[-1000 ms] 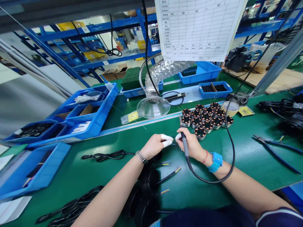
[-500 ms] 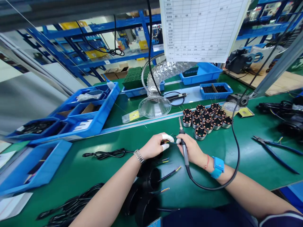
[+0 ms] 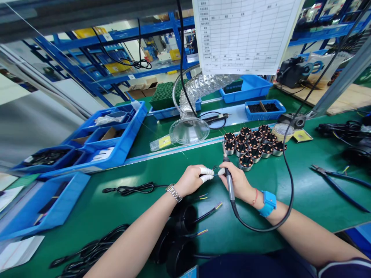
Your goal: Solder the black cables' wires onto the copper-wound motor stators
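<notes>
My left hand (image 3: 191,180), with white covers on its fingertips, is closed in a pinch on a thin wire (image 3: 216,175). The wire's far end reaches the fingertips of my right hand (image 3: 240,181). That hand is wrapped round a soldering iron (image 3: 230,184), whose tip points up and away from me, near the wound motor stators (image 3: 245,162). Its thumb and finger also appear to touch the wire. Below my left hand lie black round housings (image 3: 185,218) with stripped coloured leads (image 3: 216,207).
Diagonal cutters (image 3: 337,183) lie at the right. A fume extraction funnel (image 3: 189,131) stands behind my hands. Blue parts bins (image 3: 116,154) fill the left side, and coiled black cables (image 3: 136,188) lie nearer. The iron's cord (image 3: 290,189) loops over my right forearm.
My left hand has turned slightly, and its covered fingertips now press together more plainly. My right hand and the soldering iron have shifted a little to the right.
</notes>
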Demonstrator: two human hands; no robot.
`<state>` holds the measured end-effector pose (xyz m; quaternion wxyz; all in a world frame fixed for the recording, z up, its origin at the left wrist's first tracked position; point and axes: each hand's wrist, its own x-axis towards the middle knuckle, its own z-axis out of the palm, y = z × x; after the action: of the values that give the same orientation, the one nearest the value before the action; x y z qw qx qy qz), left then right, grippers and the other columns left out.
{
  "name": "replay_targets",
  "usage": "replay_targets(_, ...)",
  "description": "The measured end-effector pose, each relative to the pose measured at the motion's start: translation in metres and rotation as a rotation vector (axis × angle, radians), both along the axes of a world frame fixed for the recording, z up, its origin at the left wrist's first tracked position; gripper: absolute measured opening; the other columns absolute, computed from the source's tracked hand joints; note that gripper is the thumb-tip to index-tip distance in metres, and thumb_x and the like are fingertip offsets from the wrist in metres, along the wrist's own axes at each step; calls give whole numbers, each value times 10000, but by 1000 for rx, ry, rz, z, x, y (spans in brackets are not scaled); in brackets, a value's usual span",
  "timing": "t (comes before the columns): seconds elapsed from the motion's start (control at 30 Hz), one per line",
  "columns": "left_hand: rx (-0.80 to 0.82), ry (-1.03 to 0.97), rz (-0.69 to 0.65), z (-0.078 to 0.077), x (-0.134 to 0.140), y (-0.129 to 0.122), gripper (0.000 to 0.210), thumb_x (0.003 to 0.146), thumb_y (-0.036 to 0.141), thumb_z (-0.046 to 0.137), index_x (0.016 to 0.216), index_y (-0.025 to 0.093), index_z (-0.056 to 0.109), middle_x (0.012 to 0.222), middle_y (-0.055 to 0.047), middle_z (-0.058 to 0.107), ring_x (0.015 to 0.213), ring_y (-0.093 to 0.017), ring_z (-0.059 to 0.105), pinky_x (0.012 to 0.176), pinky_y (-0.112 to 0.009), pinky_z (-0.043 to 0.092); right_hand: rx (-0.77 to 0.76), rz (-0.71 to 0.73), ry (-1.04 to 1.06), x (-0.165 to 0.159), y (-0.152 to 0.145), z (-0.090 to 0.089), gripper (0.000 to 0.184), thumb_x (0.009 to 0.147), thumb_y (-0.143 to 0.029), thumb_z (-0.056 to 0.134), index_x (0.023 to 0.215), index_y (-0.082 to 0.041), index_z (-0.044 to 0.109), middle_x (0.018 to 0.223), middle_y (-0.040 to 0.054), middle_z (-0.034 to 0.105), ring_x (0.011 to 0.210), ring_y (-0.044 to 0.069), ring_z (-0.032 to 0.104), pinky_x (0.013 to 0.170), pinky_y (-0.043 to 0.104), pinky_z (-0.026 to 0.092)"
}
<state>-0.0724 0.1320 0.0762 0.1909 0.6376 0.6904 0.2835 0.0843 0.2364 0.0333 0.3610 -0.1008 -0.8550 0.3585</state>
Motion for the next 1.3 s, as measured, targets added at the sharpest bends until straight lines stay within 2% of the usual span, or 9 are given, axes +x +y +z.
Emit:
replay_targets(0.17,-42,14,8,0,4,3,223,757,289,569,946,219,666,799,-24,666,701,-149,595,676,-244,454,-7,-12,-19,0,0,0,287,765,-109,464,1040,-190,446,807,28,550,678,124,540,651,249,466)
replay_targets(0.3,-65,-70,39,4,5,2,169,749,228,554,871,166,653,843,-33,670,741,-147,603,699,-235,457,-44,0,-35,1,0,1,340,744,-97,482,1065,-192,424,790,16,552,647,114,538,638,237,465)
replay_targets(0.4,-57,-57,42,5,5,2,149,762,220,539,818,160,664,810,-36,665,737,-145,598,703,-237,451,-63,7,-40,1,-1,4,373,725,-106,511,1075,-193,413,802,17,552,639,112,532,635,235,461)
replay_targets(0.8,-59,-15,42,4,6,2,179,758,225,552,881,182,674,759,-28,642,669,-135,577,658,-240,448,-51,19,-39,-5,-3,5,349,739,-112,494,1069,-193,419,791,14,550,615,107,529,623,233,458)
replay_targets(1.3,-40,-36,59,2,5,3,181,749,223,562,879,180,680,772,-33,651,700,-146,593,687,-250,460,-3,-16,-34,-5,-5,8,320,726,-83,457,1026,-190,436,756,9,529,594,107,508,598,221,442)
